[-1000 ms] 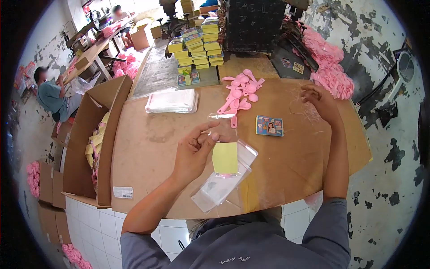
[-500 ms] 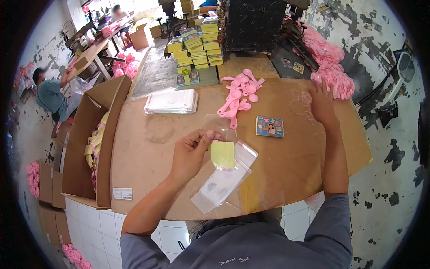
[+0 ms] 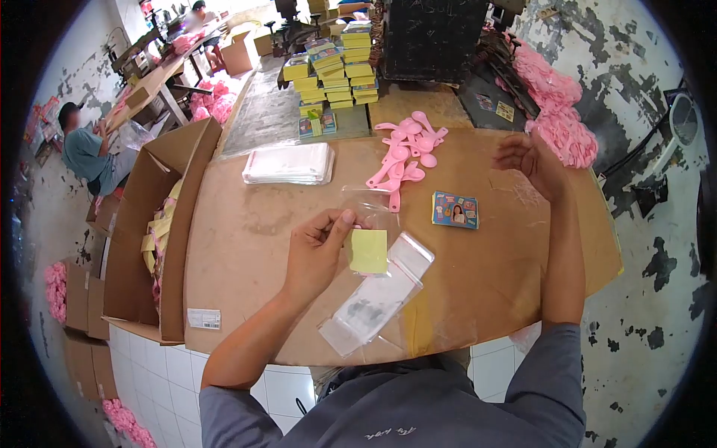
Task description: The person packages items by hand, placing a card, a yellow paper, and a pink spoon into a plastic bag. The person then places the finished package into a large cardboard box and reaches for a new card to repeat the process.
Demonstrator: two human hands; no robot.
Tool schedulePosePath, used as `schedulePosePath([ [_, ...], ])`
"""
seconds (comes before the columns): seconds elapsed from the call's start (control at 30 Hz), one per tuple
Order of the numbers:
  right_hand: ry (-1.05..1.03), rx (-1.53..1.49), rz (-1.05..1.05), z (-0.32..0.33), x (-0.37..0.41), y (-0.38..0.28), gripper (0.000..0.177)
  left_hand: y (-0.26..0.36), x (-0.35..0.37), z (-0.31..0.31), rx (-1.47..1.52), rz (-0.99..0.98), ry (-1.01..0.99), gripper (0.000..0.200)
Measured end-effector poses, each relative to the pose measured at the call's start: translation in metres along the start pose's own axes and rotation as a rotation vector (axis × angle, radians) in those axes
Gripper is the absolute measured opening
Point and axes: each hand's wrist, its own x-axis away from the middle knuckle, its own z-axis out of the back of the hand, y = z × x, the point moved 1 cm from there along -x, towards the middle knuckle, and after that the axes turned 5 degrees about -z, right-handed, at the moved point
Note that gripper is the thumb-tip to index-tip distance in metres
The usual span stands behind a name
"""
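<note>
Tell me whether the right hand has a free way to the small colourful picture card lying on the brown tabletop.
Probably yes. The right hand hovers just beyond the small colourful picture card, which lies flat and alone on the brown tabletop. Nothing stands between them; the pink plastic spoons lie aside.

At left hand (image 3: pixel 321 250): fingertips pinch the edge of a clear bag (image 3: pixel 371 200); whether the yellow card (image 3: pixel 369 251) sits inside it or behind it, unclear. At right hand (image 3: pixel 534 160): fingers half curled; whether they hold anything, cannot tell.

Between the hands, picture card (image 3: pixel 455 210): print too small to read.

Below left hand, flat bags (image 3: pixel 370 302): grey smudge inside, blurred.

Left of left hand, carton (image 3: pixel 153 216): wall hides most of its load. Near it, label (image 3: pixel 204 319): unreadable.

Beyond both hands, machine (image 3: pixel 433 37): cut by top edge.

Past right hand, pink heap (image 3: pixel 560 119): single pieces indistinct.
</note>
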Motion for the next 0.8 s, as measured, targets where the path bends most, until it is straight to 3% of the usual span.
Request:
schedulePosePath([
  [0.07, 0.246, 0.327, -0.07, 0.024, -0.011, 0.031, 0.041, 0.0, 0.0, -0.001, -0.026, 0.001, 0.002, 0.03],
  [0.27, 0.205, 0.272, -0.018, -0.003, 0.004, 0.007, 0.04, 0.001, -0.002, -0.003, 0.026, 0.025, 0.022, 0.029],
  [0.33, 0.082, -0.017, -0.055, 0.016, 0.003, 0.009, 0.034, 0.004, -0.002, -0.004, 0.015, 0.04, 0.001, 0.027],
  [0.4, 0.169, 0.262, 0.025, 0.022, 0.003, 0.013, 0.031, 0.005, -0.001, -0.003, -0.047, 0.052, -0.036, 0.025],
  [0.47, 0.453, 1.102, 0.223, -0.014, 0.011, 0.011, 0.033, 0.001, -0.003, 0.0, -0.053, 0.081, -0.048, 0.024],
  [0.57, 0.179, 0.745, 0.298, -0.087, 0.02, -0.013, 0.036, -0.006, -0.002, 0.0, -0.013, 0.096, -0.01, 0.024],
  [0.63, -0.063, 0.469, 0.18, -0.138, 0.033, -0.039, 0.04, -0.009, -0.001, -0.001, 0.002, 0.078, 0.005, 0.024],
  [0.7, -0.111, 0.346, 0.385, -0.177, 0.035, -0.039, 0.049, -0.01, 0.001, -0.002, -0.007, 0.043, -0.004, 0.023],
  [0.8, -0.136, 0.273, 0.206, -0.206, 0.037, -0.035, 0.041, -0.003, 0.006, -0.01, 0.066, 0.02, -0.025, 0.022],
])
